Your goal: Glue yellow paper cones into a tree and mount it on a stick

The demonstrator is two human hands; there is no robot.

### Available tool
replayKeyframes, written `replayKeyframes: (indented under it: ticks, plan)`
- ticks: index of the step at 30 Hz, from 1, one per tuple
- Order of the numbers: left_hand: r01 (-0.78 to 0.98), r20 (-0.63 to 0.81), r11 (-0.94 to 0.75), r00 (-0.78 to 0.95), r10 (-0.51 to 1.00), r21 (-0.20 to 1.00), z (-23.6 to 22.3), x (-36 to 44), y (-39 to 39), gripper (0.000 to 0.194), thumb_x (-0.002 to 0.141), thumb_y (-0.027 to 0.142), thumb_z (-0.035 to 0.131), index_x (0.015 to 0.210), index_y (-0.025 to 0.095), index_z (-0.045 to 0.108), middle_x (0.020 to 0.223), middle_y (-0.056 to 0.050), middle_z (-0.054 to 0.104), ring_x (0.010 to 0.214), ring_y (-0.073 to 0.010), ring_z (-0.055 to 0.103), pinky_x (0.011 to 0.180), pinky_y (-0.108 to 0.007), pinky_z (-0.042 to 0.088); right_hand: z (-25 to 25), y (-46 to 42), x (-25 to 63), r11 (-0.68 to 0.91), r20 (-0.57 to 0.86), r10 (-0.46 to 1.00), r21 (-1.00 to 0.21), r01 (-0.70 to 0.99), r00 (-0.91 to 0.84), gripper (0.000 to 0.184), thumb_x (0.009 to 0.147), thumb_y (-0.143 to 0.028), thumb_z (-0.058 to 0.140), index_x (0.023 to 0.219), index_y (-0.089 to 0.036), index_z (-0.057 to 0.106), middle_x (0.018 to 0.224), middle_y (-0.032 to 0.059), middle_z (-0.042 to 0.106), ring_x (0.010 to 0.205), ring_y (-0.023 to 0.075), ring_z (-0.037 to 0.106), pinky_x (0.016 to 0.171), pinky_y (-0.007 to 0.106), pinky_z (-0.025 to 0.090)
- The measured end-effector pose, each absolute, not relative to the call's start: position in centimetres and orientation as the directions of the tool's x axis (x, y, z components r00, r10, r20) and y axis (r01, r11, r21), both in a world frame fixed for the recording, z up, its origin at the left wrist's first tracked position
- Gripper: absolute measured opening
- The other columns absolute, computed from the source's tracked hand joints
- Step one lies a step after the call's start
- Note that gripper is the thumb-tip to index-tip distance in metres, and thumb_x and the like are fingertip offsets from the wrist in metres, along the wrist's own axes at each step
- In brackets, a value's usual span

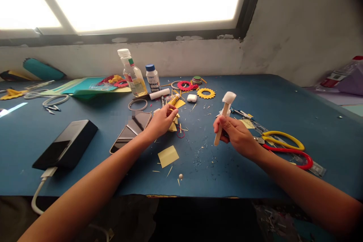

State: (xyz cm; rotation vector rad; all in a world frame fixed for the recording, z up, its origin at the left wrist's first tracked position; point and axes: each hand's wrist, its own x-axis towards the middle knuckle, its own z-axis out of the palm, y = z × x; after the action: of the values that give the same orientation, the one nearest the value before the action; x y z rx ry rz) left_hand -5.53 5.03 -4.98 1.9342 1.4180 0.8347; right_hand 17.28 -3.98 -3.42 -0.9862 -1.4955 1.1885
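Right hand (236, 134) pinches wooden stick (225, 109), white tip (229, 97) up, 2 o'clock from yellow paper square (168, 156). Likely light, stiff; tip perhaps soft: grip bare wood. Left hand (161, 121) at folded yellow papers (173, 125), 12 o'clock; cannot tell whether pinching.

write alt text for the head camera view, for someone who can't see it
A right hand holds up a wooden stick with a white piece at its top, while the left hand reaches into small yellow paper pieces on a cluttered blue table.
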Motion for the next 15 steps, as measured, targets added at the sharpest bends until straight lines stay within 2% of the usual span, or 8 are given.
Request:
replayKeyframes:
  ticks: [4, 7, 9, 12, 15]
  plan:
    - [0.719, 0.155, -0.295, 0.256, 0.954, 0.629, -4.2, -6.3, 5.0, 0.029, 0.087, 0.046, 0.048, 0.099, 0.021, 0.058, 0.091, -0.006, 0.072, 0.077, -0.0212, 0.064, 0.066, -0.03, 0.042, -3.4, -3.9, 17.2, 0.188, 0.172, 0.951, -0.981, 0.04, -0.257, 0.052, 0.084, -0.066, 0.048, 0.066, -0.017, 0.054, 0.049, -0.0054, 0.038, 0.042, 0.008, 0.034, 0.039, 0.022, 0.027]
    - [0.722, 0.233, -0.339, 0.247, 0.94, 0.603, -3.6, -6.8, 5.1, 0.026, 0.085, 0.043, 0.052, 0.096, 0.02, 0.06, 0.093, -0.007, 0.071, 0.081, -0.021, 0.065, 0.07, -0.03, 0.046, -3.4, -4.0, 17.2, 0.18, 0.157, 0.946, -0.982, 0.057, -0.285, 0.052, 0.085, -0.066, 0.046, 0.067, -0.018, 0.053, 0.051, -0.0054, 0.036, 0.044, 0.0083, 0.033, 0.04, 0.022, 0.027]
    - [0.701, 0.314, -0.382, 0.232, 0.921, 0.602, -3.3, -6.8, 4.8, 0.023, 0.084, 0.041, 0.055, 0.09, 0.019, 0.062, 0.087, -0.006, 0.071, 0.076, -0.0189, 0.064, 0.07, -0.029, 0.048, -3.4, -4.1, 17.2, 0.188, 0.155, 0.945, -0.978, 0.09, -0.287, 0.052, 0.086, -0.065, 0.044, 0.067, -0.018, 0.051, 0.055, -0.0046, 0.036, 0.046, 0.0086, 0.034, 0.042, 0.022, 0.029]
    - [0.605, 0.397, -0.45, 0.23, 0.888, 0.657, -2.6, -6.2, 3.6, 0.024, 0.082, 0.041, 0.06, 0.08, 0.017, 0.062, 0.075, -0.004, 0.066, 0.065, -0.0142, 0.059, 0.062, -0.026, 0.048, -3.6, -4.3, 17.4, 0.285, 0.202, 0.931, -0.924, 0.257, -0.305, 0.051, 0.091, -0.06, 0.037, 0.067, -0.018, 0.05, 0.056, -0.0027, 0.041, 0.049, 0.0098, 0.039, 0.046, 0.023, 0.034]
    - [0.457, 0.42, -0.504, 0.279, 0.863, 0.733, -1.9, -5.3, 2.0, 0.028, 0.081, 0.041, 0.063, 0.072, 0.015, 0.06, 0.067, -0.002, 0.06, 0.059, -0.0104, 0.052, 0.054, -0.022, 0.045, -3.8, -4.3, 17.6, 0.446, 0.264, 0.88, -0.744, 0.497, -0.395, 0.049, 0.095, -0.054, 0.031, 0.065, -0.019, 0.048, 0.053, -0.0015, 0.045, 0.049, 0.011, 0.043, 0.051, 0.025, 0.034]
